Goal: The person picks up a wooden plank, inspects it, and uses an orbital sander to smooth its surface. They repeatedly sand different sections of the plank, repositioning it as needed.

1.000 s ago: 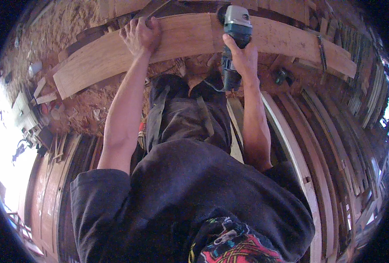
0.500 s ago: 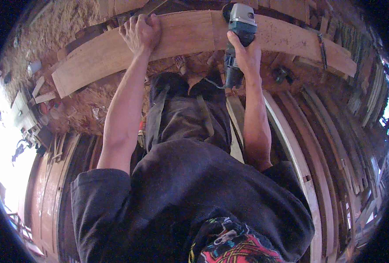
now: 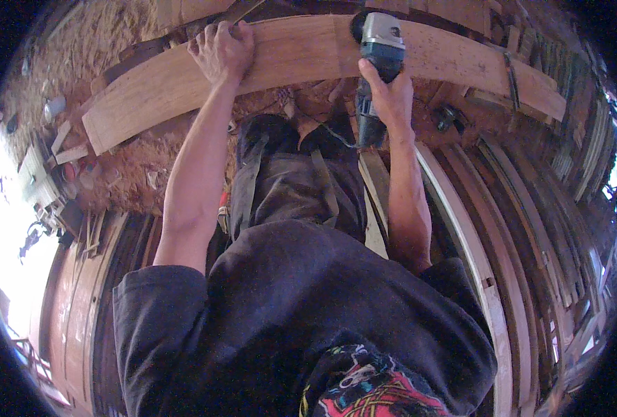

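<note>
A long pale wooden board (image 3: pixel 287 52) lies crosswise in front of me, bowed by the lens. My left hand (image 3: pixel 223 52) presses on it left of the middle, its fingers bent over the far edge. In my right hand (image 3: pixel 390 94) is an angle grinder (image 3: pixel 382 52) with a silver head and a dark teal body, my thumb along its near side. The grinder's head is over the board, and its dark disc (image 3: pixel 357 26) faces left. Whether the disc touches the wood I cannot tell. A cord trails from the grinder's rear end toward my legs.
Another dark power tool (image 3: pixel 449 118) lies on the dirt floor beyond my right forearm. A dark clamp-like bar (image 3: pixel 512 80) crosses the board's right part. Long planks (image 3: pixel 475 257) are stacked at right, and more boards (image 3: pixel 89 299) at left. Wood offcuts (image 3: pixel 68 149) lie far left.
The grinder and my right hand have shifted slightly nearer to me. My left hand and the board are in nearly the same place.
</note>
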{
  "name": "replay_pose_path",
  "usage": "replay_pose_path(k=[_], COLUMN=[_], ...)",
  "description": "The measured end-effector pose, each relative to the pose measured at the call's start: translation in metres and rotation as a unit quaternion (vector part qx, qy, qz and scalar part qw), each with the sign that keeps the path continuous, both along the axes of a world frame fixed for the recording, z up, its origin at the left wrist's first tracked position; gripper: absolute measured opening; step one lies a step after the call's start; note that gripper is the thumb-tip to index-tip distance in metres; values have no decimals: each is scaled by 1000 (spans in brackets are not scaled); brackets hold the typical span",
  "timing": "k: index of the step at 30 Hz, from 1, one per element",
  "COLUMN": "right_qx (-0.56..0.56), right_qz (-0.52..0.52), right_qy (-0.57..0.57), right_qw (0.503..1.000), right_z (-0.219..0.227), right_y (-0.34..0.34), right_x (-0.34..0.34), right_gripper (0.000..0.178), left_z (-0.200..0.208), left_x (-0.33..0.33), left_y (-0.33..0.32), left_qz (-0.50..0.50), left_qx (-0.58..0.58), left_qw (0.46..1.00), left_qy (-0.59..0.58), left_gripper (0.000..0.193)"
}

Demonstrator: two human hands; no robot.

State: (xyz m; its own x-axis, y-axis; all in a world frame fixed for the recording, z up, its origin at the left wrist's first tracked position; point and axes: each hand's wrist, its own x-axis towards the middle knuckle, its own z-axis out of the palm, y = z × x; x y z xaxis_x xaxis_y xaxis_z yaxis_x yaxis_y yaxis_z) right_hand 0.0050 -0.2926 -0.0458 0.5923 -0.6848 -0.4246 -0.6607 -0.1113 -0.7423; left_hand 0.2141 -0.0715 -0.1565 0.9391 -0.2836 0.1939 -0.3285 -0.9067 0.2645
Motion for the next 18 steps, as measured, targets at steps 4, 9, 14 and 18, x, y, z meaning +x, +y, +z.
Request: replay_pose_path(k=[4, 9, 14, 18], right_qx=[-44, 30, -18, -15], right_qz=[26, -4, 19, 11], right_qy=[10, -15, -22, 7], right_qw=[999, 999, 999, 1000], right_z=[-19, -25, -19, -14], right_y=[10, -2, 14, 17], right_x=[-11, -20, -19, -20], right_gripper=[56, 56, 48, 48], left_z=[1, -1, -2, -4], left_x=[0, 1, 2, 3], left_y=[0, 1, -1, 4], left_qz=[-1, -3, -2, -4], left_qx=[-6, 14, 13, 6], left_qw=[1000, 1000, 1000, 1000], left_qy=[22, 10, -4, -7], left_gripper=[45, 44, 43, 43])
